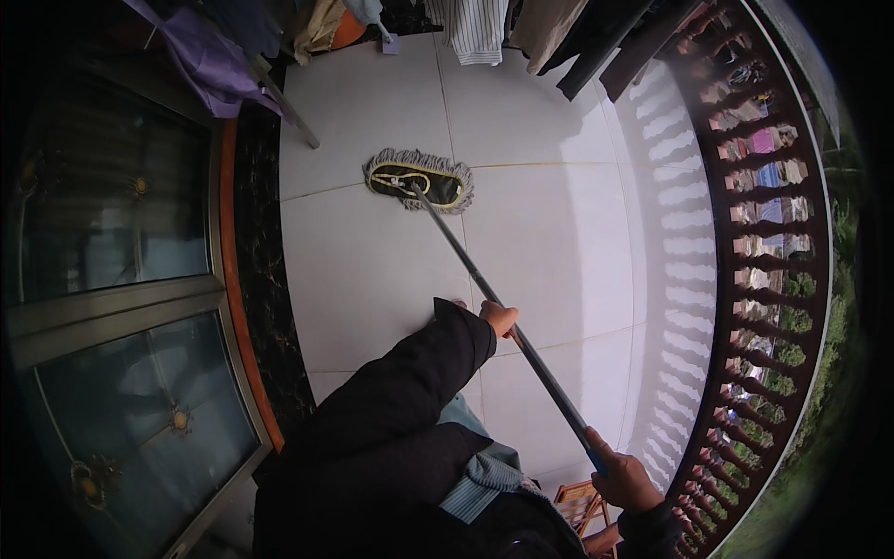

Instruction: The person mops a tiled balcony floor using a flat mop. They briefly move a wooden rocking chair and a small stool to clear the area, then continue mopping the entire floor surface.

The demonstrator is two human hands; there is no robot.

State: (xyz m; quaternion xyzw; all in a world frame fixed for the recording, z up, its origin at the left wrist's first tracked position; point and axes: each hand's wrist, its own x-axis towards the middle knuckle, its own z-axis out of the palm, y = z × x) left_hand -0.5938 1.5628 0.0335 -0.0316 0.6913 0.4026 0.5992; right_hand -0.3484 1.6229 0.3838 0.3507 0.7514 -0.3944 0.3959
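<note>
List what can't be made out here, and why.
All in the head view:
Upper end of the long, grey metal handle: hidden by the bare right hand.
Underside of the oval, grey-fringed, black-topped mop head: hidden by its top.
Top of the white striped cloth garment: cut off by the upper edge.

A person in dark sleeves (391,382) holds a mop (483,284) slantwise, left grip (503,320) around the middle of the handle (545,372), right grip (626,480) near its upper end. The grey-fringed mop head (396,177) lies flat on pale floor tiles (372,261). Glazed panels (112,214) stand at left, a dark red balustrade (815,261) at right; clothes (475,28), one striped, hang along the top edge.
</note>
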